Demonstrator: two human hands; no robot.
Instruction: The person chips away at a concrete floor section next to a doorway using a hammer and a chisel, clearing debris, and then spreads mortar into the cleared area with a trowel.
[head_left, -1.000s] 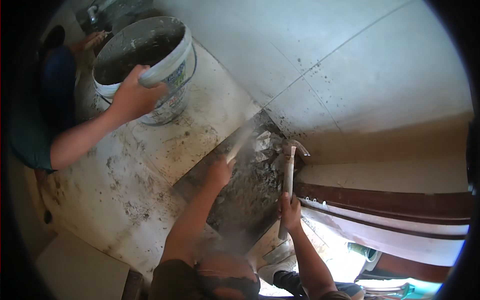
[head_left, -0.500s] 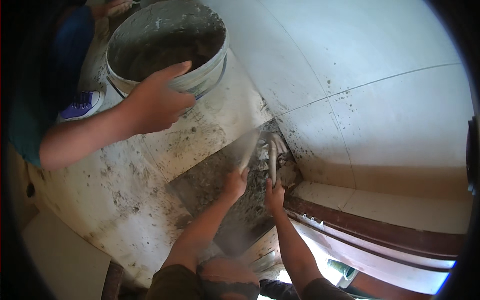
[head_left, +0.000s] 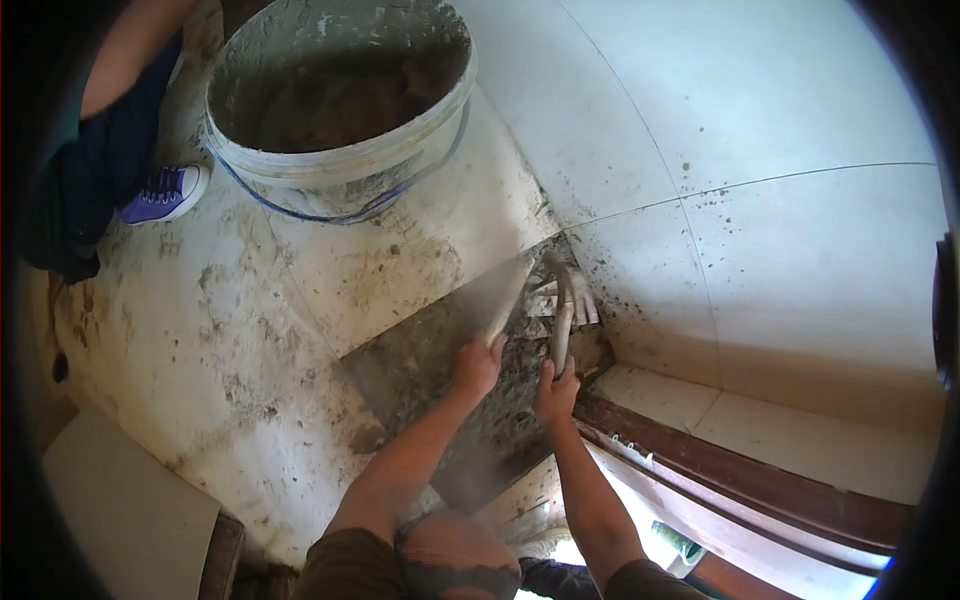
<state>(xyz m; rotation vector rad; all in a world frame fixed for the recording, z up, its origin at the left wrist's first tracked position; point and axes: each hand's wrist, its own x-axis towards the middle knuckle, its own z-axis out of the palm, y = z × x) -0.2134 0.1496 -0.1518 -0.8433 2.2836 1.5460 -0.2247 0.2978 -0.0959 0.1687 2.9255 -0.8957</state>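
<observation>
Hammer point(head_left: 562, 335) and rod point(head_left: 510, 300) are small beside what surrounds them: a pale tiled floor point(head_left: 290, 300), a white bucket point(head_left: 330, 172) standing on it, smeared grey inside and holding brownish-grey material point(head_left: 345, 100), and a dark rubble patch point(head_left: 430, 345). Over the patch, the left hand point(head_left: 478, 368) is wrapped round the rod; just beside it, the right hand point(head_left: 556, 393) is wrapped round the hammer's handle.

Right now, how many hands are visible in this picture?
2: the left hand on a pale rod, the right hand beside it on a hammer. A co-worker's forearm shows at upper left, hand unseen.
</observation>
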